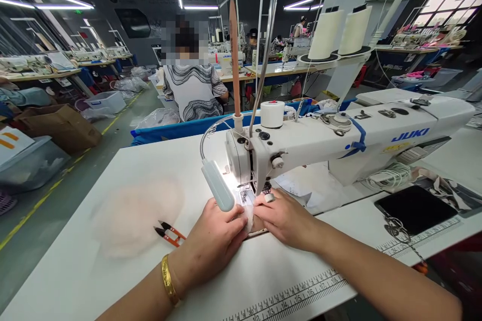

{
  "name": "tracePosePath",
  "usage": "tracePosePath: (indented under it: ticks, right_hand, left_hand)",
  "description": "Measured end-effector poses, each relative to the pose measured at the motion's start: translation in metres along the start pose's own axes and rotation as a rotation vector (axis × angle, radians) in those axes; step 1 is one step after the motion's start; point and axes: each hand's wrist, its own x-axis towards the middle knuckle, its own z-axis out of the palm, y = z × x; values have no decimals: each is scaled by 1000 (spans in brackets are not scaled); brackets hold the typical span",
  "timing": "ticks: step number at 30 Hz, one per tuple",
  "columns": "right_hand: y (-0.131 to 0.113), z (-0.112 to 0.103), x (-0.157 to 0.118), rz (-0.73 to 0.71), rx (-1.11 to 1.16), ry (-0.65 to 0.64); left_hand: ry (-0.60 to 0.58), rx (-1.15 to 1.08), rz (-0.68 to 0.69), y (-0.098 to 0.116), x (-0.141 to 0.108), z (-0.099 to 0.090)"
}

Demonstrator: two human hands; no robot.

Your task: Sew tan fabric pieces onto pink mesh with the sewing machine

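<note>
A white sewing machine [376, 123] stands on the table, its needle area lit by a small grey lamp [218, 185]. Just in front of the presser foot lies a small piece of pale, thin fabric [248, 216]. My left hand [216, 230], with a gold bracelet at the wrist, grips the fabric's left side with fingers pressed together. From the right, my right hand [288, 218] pinches the same piece close to the needle plate; its fingertips are partly hidden. Orange-handled thread snips [169, 234] lie by my left wrist, blades pointing away from it.
A blurred, pale peach patch [131, 215] lies on the table's left part. Toward the right are a black phone [416, 208], a key chain [397, 230] and coiled cord [389, 175]. A printed ruler [297, 293] runs along the front edge. A person [192, 85] sits beyond the table.
</note>
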Motion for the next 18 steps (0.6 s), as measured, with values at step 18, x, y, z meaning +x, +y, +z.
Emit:
tracePosePath:
  ticks: [18]
  right_hand:
    - [-3, 3, 1, -84, 4, 63]
  left_hand:
    - [9, 36, 11, 5, -3, -3]
